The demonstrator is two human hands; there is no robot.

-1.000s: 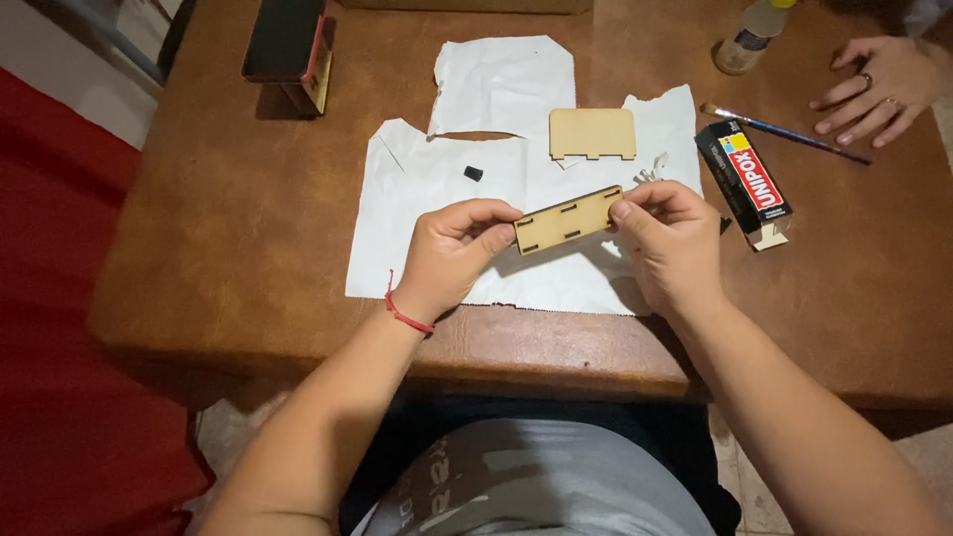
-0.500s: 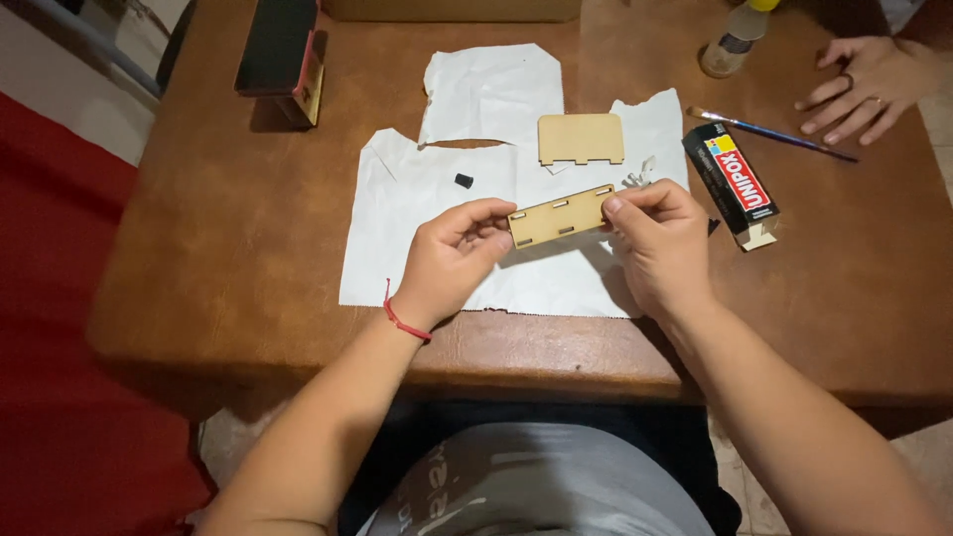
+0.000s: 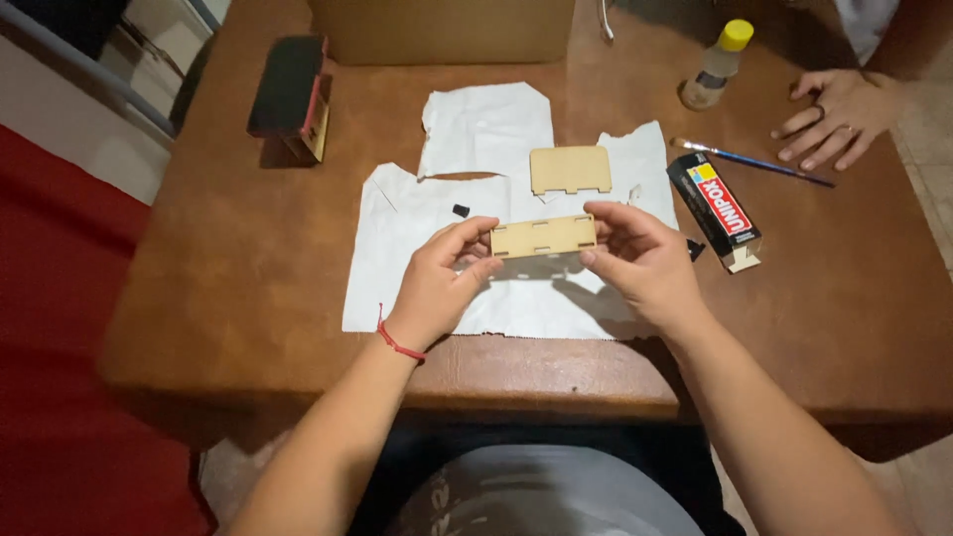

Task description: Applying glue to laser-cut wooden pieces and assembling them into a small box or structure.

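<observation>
Now | left hand (image 3: 437, 283): fingers pinch the left end of the wooden panel (image 3: 543, 236) | panel: held above the white paper (image 3: 417, 268), long axis left-right, flat face toward camera | right hand (image 3: 643, 260): fingertips grip its right end | second notched panel (image 3: 570, 170) lies beyond on the paper.

Bare table (image 3: 248, 248) lies open left of the white paper (image 3: 417, 258), while the right side is crowded by a glue box (image 3: 717, 203), a paintbrush (image 3: 754, 162), a small bottle (image 3: 717, 67) and another person's hand (image 3: 839, 114).
</observation>
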